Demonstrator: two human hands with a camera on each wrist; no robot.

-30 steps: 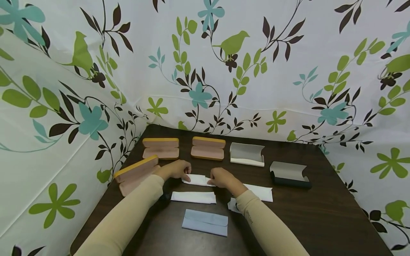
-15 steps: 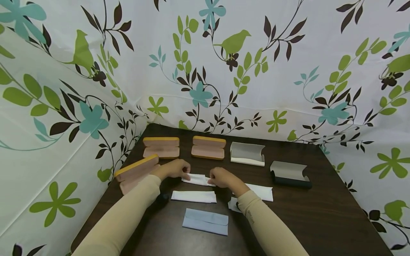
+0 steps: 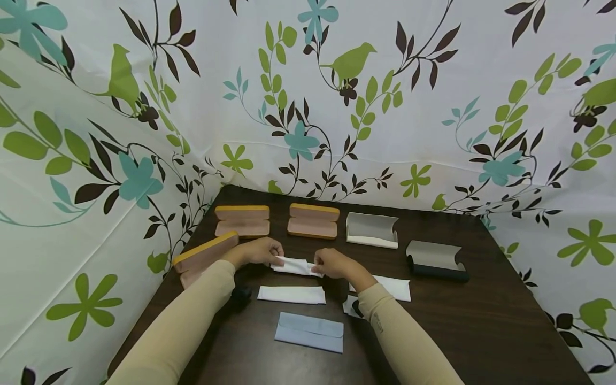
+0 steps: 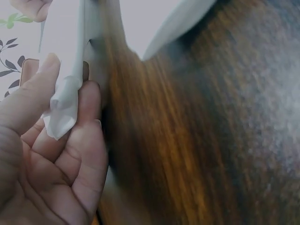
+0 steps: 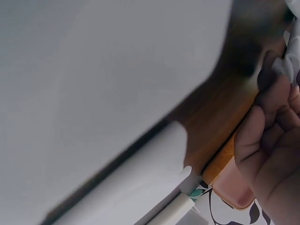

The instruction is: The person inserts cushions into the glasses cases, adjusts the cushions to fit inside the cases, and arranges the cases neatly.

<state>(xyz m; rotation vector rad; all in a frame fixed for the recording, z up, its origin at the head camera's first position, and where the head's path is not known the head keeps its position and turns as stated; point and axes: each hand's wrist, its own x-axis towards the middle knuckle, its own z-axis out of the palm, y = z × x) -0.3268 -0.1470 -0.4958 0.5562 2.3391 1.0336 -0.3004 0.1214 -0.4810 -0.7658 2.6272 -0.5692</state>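
Observation:
Both hands hold a narrow folded white cloth [image 3: 294, 266] between them over the middle of the table. My left hand [image 3: 257, 251] pinches its left end. In the left wrist view the thumb lies on one face of the cloth [image 4: 70, 56] and the fingers behind it. At the other end my right hand [image 3: 333, 263] pinches the cloth; the right wrist view catches only a corner of it beside the fingertips. Closer to me lies another folded white cloth [image 3: 291, 294], and in front of that a light blue flap pouch [image 3: 310, 332].
Open yellow eyeglass cases with pink linings stand at the back [image 3: 242, 228], back middle [image 3: 313, 229] and left [image 3: 199, 262]. A white case [image 3: 371, 240] and a black case [image 3: 437, 271] sit open toward the right. More white cloth [image 3: 395, 289] lies by the right forearm.
Both hands have risen slightly with the white cloth, and the left hand has shifted a little to the left. The cases, pouch and other cloths stay where they were.

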